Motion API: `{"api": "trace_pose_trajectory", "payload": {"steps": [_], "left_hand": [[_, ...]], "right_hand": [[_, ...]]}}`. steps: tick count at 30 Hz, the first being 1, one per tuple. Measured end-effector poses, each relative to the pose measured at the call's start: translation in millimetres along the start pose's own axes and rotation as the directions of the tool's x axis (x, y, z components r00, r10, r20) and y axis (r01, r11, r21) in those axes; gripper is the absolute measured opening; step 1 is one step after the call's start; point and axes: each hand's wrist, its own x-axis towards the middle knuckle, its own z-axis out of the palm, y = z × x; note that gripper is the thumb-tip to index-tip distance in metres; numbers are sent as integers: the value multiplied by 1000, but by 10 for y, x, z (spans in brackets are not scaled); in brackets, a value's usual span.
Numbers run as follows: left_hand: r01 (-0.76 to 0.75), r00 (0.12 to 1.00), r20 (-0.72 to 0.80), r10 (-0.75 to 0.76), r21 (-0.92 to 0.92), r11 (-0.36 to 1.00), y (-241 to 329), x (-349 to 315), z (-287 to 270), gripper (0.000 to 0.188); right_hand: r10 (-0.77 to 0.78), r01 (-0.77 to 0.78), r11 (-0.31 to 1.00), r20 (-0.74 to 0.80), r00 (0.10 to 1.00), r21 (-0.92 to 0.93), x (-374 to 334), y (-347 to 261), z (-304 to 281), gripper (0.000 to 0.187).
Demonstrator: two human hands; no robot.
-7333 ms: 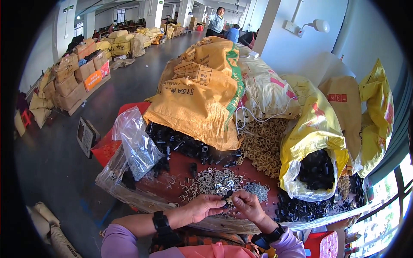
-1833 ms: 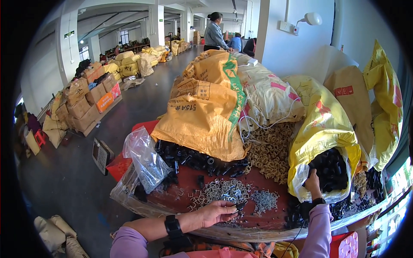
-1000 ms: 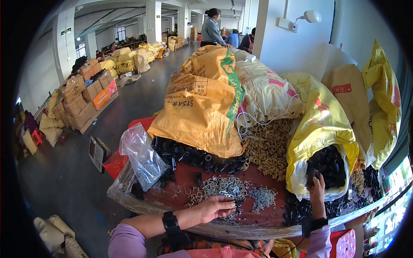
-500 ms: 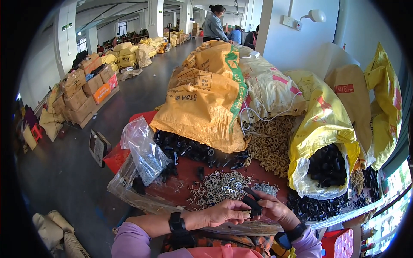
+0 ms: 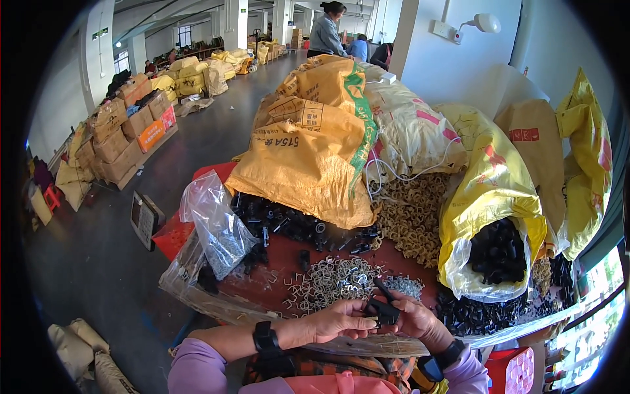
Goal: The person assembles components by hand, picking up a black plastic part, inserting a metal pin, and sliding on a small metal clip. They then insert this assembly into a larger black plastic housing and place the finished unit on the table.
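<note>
Over the table's near edge, my left hand [image 5: 342,320] and my right hand [image 5: 416,319] meet at a black plastic part [image 5: 384,311] with a narrow arm sticking up. The fingers of my right hand wrap its right side. My left thumb and fingers pinch at its left side, where a small pale tip shows; its kind is too small to tell. Just beyond my hands lies a heap of silver U-shaped metal clips [image 5: 328,284], with a smaller pile of tiny shiny metal pieces [image 5: 404,286] to its right.
An orange woven sack [image 5: 305,177] spills black plastic parts [image 5: 279,220] onto the red tabletop [image 5: 262,279]. Tan curved pieces [image 5: 413,213] spread beside it. A yellow sack [image 5: 489,177] holds more black parts. A clear bag [image 5: 220,230] stands left. Another person [image 5: 326,33] stands behind the sacks.
The black part has tilted slightly between my hands, and its narrow arm points up more steeply. My left hand has shifted a little, still pinching at the part's left side.
</note>
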Motion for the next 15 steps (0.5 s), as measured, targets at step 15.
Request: {"api": "trace_pose_trajectory", "payload": {"steps": [15], "left_hand": [[-49,997,-68,31,-279,959,37,-54,-55,20]], "right_hand": [[-582,371,-161,392,713,-915,49,23,331,45]]}}
